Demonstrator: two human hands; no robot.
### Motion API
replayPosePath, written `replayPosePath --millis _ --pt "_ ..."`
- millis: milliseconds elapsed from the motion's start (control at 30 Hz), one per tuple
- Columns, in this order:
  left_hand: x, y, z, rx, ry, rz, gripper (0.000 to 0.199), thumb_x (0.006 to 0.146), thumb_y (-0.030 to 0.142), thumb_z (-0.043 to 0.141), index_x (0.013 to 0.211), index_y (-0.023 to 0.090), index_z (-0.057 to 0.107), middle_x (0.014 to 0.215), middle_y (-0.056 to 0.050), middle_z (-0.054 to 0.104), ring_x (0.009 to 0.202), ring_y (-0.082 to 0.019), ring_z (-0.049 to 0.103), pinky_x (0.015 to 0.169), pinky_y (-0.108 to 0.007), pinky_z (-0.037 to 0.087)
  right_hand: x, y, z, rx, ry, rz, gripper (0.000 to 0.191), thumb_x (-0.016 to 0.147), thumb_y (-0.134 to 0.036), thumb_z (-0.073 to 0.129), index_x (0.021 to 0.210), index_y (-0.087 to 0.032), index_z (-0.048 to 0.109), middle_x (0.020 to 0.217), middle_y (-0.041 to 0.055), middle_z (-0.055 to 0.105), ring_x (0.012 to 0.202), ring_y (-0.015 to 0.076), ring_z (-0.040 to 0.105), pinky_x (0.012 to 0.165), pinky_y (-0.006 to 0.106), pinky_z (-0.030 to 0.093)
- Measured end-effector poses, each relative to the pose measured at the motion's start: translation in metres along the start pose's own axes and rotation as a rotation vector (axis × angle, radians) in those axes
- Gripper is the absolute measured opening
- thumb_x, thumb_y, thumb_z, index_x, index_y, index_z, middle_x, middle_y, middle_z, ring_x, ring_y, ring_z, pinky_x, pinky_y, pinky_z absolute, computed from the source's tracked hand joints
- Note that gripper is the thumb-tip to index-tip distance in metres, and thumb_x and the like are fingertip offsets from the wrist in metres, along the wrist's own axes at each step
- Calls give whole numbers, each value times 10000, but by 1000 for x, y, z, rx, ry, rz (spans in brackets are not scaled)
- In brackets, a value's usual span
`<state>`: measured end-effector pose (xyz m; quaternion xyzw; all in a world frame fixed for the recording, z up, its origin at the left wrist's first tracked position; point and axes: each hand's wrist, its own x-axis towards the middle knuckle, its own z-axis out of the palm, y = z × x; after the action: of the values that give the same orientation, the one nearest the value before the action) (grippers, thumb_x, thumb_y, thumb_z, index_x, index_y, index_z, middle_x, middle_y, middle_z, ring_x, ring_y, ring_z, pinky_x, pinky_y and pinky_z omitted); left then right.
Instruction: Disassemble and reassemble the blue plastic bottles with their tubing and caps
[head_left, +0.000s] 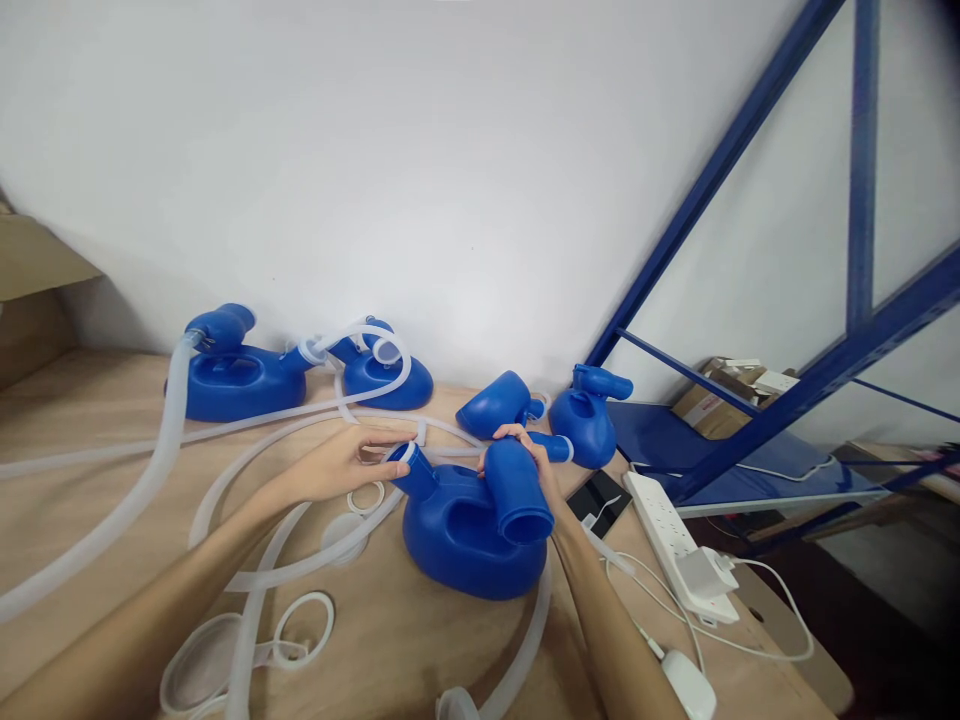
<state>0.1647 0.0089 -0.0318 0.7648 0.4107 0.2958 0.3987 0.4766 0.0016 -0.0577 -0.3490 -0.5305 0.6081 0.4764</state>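
A blue plastic bottle [465, 550] with a cut-out handle stands on the wooden table, in front of me. My left hand [364, 463] touches the rim of its narrow neck [415, 470] with thumb and fingers. On the right, my right hand [525, 450] is wrapped round the back of the wide blue spout piece [516, 490], whose open mouth faces toward me; part of that hand is hidden behind it. A clear hose [532, 630] runs beside the bottle's lower right.
More blue bottles [244, 385] line the wall. Clear hoses [139, 500], white rings [304, 630] and a clear lid [202, 660] lie on the left. At right are a dark phone [600, 500], a power strip [675, 545], cables and a blue metal rack [712, 190].
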Motion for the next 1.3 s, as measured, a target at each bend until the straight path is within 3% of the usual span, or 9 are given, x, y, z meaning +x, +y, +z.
replayPosePath --millis 267,433,667,767,867,967,1033,1167,1300 --pt "-8 0 -6 138 -11 22 566 761 573 834 1259 307 791 1340 -59 755 1199 -327 709 971 -388 610 -1 1 -3 16 -44 2 428 913 -682 533 1081 -290 511 787 14 713 759 276 714 710 420 545" --pt "-6 2 -9 121 -84 -19 605 772 610 828 1286 296 778 1280 -60 780 1139 -310 735 940 -365 621 -2 2 -4 41 -30 4 435 904 -679 550 1092 -288 518 895 34 734 829 295 727 703 425 564" --pt "-9 -1 -11 189 -82 31 576 783 599 832 1270 301 760 1321 -51 754 1169 -295 711 955 -355 604 -3 4 -5 47 -47 9 439 902 -685 537 1102 -295 507 816 20 722 754 296 723 699 443 570" --pt "-12 2 -4 253 -115 116 529 817 491 817 1309 315 730 1380 -43 726 1208 -289 693 1004 -368 578 -2 4 -4 40 -46 28 474 881 -699 537 1122 -292 502 892 40 738 822 309 735 713 449 579" --pt "-13 5 16 308 -127 218 466 853 376 760 1307 279 716 1369 -60 730 1227 -289 687 1061 -392 547 -3 2 -2 -13 -35 42 497 877 -711 507 1130 -284 512 947 59 742 898 324 736 741 457 585" --pt "-14 1 41 309 -59 270 345 923 379 689 1237 234 696 1227 -82 771 1123 -273 726 1009 -395 569 -4 -2 1 -35 -49 56 477 887 -703 488 1100 -278 516 946 65 740 900 322 735 738 449 585" --pt "-14 -5 52 318 30 347 349 964 356 645 1288 227 636 1284 -110 741 1170 -277 712 1027 -411 562 -5 -5 2 -21 -80 61 460 885 -694 497 1079 -277 511 909 61 733 863 318 733 709 439 580" --pt "-13 -14 59 380 116 585 311 966 207 612 1272 238 563 1449 -137 651 1427 -301 555 1182 -476 461 -4 -5 4 -6 -75 36 427 887 -675 518 1042 -277 519 819 37 699 772 298 713 700 430 569" --pt "-8 -11 58 365 128 740 330 917 121 600 1224 231 546 1323 -128 717 1416 -302 562 1214 -518 425 -5 -2 6 4 -33 -2 382 913 -641 517 1003 -272 553 828 31 669 747 274 686 745 436 578"
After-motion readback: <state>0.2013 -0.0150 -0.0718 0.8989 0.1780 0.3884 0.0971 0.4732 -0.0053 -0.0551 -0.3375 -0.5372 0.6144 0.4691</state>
